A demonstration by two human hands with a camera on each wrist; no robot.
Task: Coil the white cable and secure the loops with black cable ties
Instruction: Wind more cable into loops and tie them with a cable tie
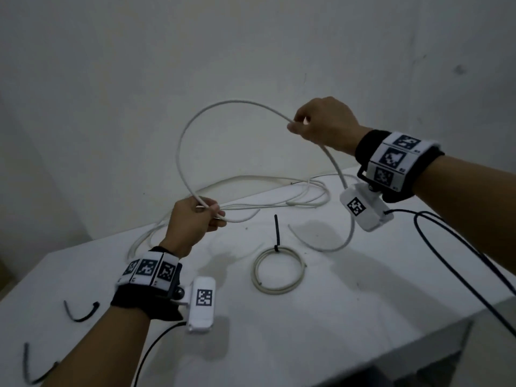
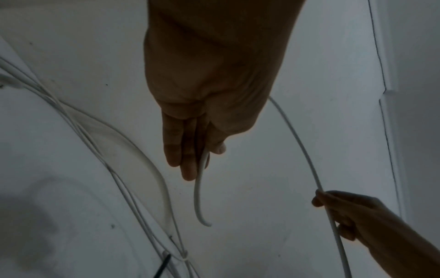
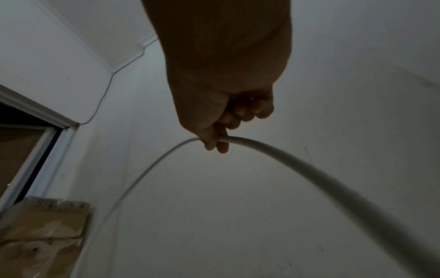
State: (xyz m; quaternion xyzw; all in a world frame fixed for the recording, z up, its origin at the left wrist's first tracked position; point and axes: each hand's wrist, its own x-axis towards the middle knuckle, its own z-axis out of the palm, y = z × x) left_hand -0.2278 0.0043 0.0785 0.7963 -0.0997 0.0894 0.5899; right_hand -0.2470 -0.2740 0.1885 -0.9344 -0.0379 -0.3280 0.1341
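A white cable point(image 1: 195, 118) arches in the air above the table between both hands. My left hand point(image 1: 208, 212) pinches it near one end, and the short free tail point(image 2: 197, 197) curves out past the fingers. Up and to the right, my right hand point(image 1: 297, 125) pinches the same cable point(image 3: 262, 146), which then drops to the table and curls back point(image 1: 332, 248). A finished white coil point(image 1: 277, 270) lies on the table, bound by a black cable tie point(image 1: 277, 233) with its tail sticking up. Two loose black ties point(image 1: 81, 312) point(image 1: 30, 364) lie at the near left.
More loose white cables point(image 1: 279, 196) lie tangled at the far side of the white table point(image 1: 335, 317), close to the wall. Dark sensor leads point(image 1: 460, 261) trail from my wrists over the right edge. A door frame and cardboard boxes point(image 3: 40, 235) appear in the right wrist view.
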